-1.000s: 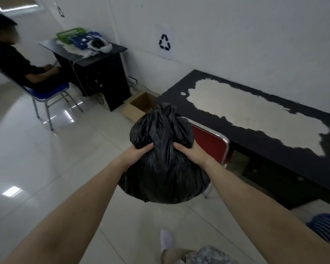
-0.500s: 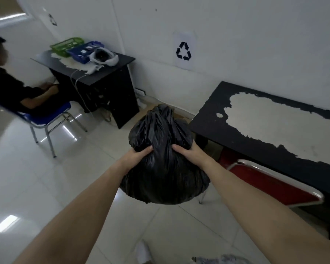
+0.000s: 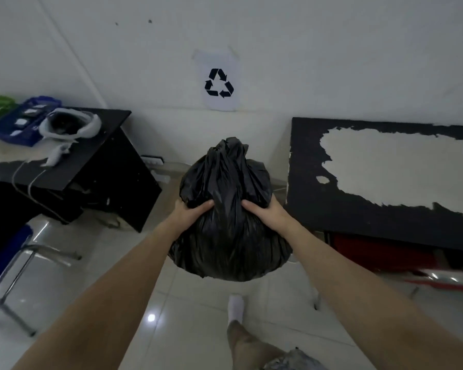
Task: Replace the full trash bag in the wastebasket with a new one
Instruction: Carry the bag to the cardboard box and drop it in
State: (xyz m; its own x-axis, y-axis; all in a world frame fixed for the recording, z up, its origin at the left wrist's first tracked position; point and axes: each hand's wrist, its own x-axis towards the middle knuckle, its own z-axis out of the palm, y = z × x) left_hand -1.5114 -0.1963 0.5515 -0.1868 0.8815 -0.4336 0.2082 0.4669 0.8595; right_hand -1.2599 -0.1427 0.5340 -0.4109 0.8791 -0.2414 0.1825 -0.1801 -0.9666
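Between the two black desks, the full black trash bag (image 3: 233, 214) is held off the tiled floor, below the recycling sign (image 3: 219, 82). Left hand (image 3: 190, 213) and right hand (image 3: 262, 212) each grasp its upper shoulders. Film appears soft, slippery, tear-prone; support near the gathered neck. Clearance: peeling desk edge (image 3: 289, 182) close right; open floor ahead.

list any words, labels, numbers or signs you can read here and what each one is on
No readable words or numbers anywhere.
Recycling symbol, three black chasing arrows, no text: on the white paper sheet stuck to the wall.
White labels in the blue tray on the left desk: too small and blurred to read.
Black trash bag, gripped by the left hand and right hand: no print visible.
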